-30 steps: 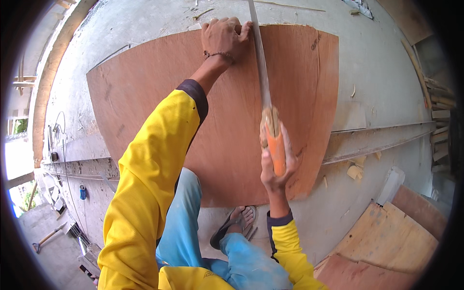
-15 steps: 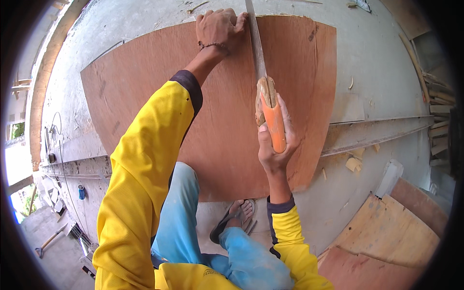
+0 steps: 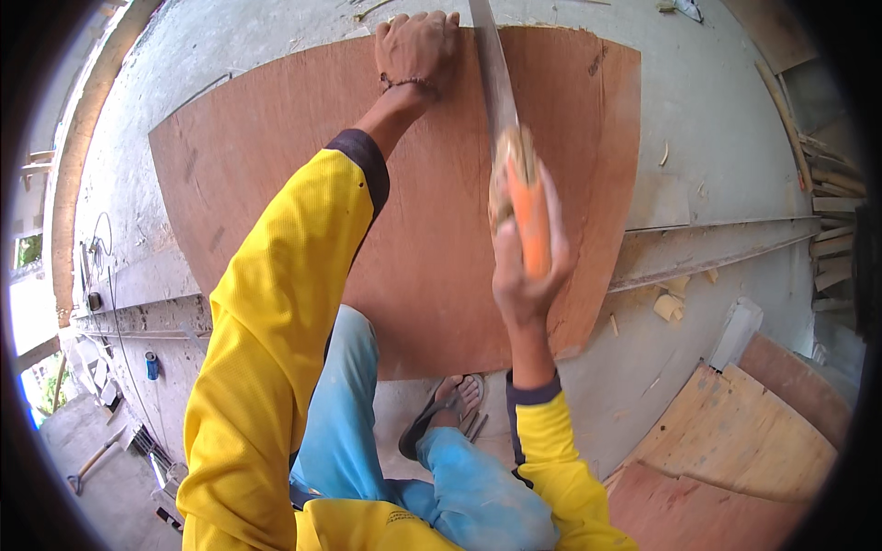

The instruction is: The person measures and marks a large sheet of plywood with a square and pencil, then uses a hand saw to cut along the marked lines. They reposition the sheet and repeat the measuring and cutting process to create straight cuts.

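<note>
A curved-edged sheet of reddish-brown plywood (image 3: 413, 230) lies before me. At its far edge my left hand (image 3: 415, 50) is closed, fingers curled over the rim and knuckles up. Just right of that hand, the blade of a handsaw (image 3: 497, 83) meets the sheet at its far edge. My right hand (image 3: 542, 266) wraps round the saw's orange and tan handle, which is smeared by motion. One bent knee in light blue trousers (image 3: 344, 367) is against the sheet's near edge.
More plywood pieces (image 3: 735, 432) lie at the lower right. A concrete ledge (image 3: 717, 248) runs beside the sheet, with wood scraps (image 3: 670, 308) below it. Stacked timber (image 3: 831, 220) stands far right. A blue can (image 3: 152, 365) and a long-handled tool (image 3: 96, 456) are at left.
The saw handle has tilted a little to the right and shifted slightly away from me with my right hand. My left hand stays at the far edge, its thumb now less spread.
</note>
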`<action>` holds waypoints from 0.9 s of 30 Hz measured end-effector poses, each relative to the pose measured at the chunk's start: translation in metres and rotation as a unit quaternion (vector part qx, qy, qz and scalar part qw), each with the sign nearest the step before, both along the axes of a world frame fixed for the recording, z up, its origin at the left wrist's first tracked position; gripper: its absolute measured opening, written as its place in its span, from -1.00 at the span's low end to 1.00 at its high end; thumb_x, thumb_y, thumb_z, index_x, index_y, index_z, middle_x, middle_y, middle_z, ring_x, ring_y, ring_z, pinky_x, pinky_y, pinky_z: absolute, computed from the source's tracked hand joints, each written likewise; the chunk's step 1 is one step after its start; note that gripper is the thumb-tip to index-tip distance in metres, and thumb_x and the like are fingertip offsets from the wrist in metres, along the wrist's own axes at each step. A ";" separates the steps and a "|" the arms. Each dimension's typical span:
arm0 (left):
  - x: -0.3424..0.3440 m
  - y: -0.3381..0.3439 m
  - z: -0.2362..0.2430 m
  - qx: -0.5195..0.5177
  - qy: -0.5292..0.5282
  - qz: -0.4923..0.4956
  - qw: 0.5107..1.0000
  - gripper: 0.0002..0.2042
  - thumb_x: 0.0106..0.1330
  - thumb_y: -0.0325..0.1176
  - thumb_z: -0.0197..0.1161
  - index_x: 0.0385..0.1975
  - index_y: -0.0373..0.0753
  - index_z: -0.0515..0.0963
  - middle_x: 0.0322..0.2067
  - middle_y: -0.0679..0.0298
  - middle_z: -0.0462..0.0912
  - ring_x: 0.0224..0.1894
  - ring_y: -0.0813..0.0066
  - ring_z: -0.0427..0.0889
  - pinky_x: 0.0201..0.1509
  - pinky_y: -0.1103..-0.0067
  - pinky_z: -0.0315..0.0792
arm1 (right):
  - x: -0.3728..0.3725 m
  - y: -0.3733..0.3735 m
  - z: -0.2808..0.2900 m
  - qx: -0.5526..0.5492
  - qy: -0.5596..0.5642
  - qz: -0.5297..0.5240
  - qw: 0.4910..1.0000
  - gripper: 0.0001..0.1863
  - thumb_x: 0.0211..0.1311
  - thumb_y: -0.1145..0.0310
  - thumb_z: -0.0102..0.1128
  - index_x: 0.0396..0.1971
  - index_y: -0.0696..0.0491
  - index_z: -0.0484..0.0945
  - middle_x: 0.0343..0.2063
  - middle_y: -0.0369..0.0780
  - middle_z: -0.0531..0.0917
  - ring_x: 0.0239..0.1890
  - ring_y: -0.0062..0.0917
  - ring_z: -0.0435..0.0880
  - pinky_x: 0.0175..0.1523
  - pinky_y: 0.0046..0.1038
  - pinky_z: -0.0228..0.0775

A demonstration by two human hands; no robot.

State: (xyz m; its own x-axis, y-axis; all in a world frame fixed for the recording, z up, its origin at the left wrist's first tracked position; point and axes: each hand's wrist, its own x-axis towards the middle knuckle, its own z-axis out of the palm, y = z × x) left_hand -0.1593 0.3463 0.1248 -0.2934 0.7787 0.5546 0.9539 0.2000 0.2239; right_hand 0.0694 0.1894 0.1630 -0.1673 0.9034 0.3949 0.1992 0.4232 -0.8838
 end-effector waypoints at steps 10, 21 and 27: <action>0.009 0.005 0.007 0.008 -0.016 -0.009 1.000 -0.58 0.52 -0.02 -0.07 -0.36 -0.14 0.64 -0.30 0.21 0.72 -0.11 0.19 0.62 0.09 0.27 0.30 | 0.005 -0.023 -0.001 -0.024 -0.014 -0.012 1.000 -0.39 0.23 0.50 0.08 0.31 0.34 0.31 0.10 0.09 0.62 0.10 -0.24 0.68 0.16 -0.34 0.50; 0.008 0.011 0.002 0.003 -0.026 0.002 1.000 -0.60 0.53 -0.03 -0.06 -0.33 -0.12 0.65 -0.30 0.22 0.73 -0.10 0.22 0.63 0.08 0.28 0.31 | 0.055 -0.114 0.021 -0.096 -0.049 0.005 0.994 -0.37 0.22 0.55 0.06 0.32 0.38 0.27 0.14 0.16 0.59 0.16 -0.15 0.66 0.21 -0.31 0.48; 0.005 0.012 -0.003 -0.005 -0.002 0.013 1.000 -0.61 0.51 -0.05 -0.05 -0.38 -0.12 0.66 -0.31 0.24 0.73 -0.14 0.23 0.62 0.03 0.30 0.30 | -0.016 0.015 0.018 -0.042 -0.029 -0.005 0.999 -0.40 0.22 0.52 0.10 0.31 0.29 0.35 0.15 0.04 0.60 0.17 -0.29 0.63 0.19 -0.37 0.48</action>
